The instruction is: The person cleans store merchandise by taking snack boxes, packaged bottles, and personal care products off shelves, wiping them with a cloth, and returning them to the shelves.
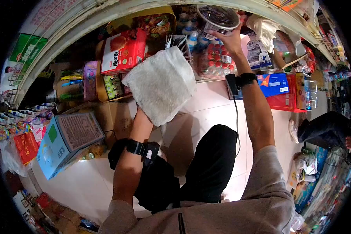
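A white towel-like cloth (163,85) hangs spread over my left hand (141,113), which holds it from beneath. The cloth hides the fingers, and only the wrist end shows below its lower edge. At the top of the view my right hand (232,41) is closed on the near right side of a round tub (218,18) with a clear lid and dark contents. Below the tub is a shrink-wrapped pack of red-capped bottles (216,60). Left of the cloth stands a red and white carton (123,50).
A light blue box (70,142) stands on the tiled floor at left. Blue (275,84) and red boxes (282,101) lie at right. A curved shelf edge (80,29) arches across the top. Another person's leg (325,130) is at far right. A cable (236,124) hangs from my right wrist.
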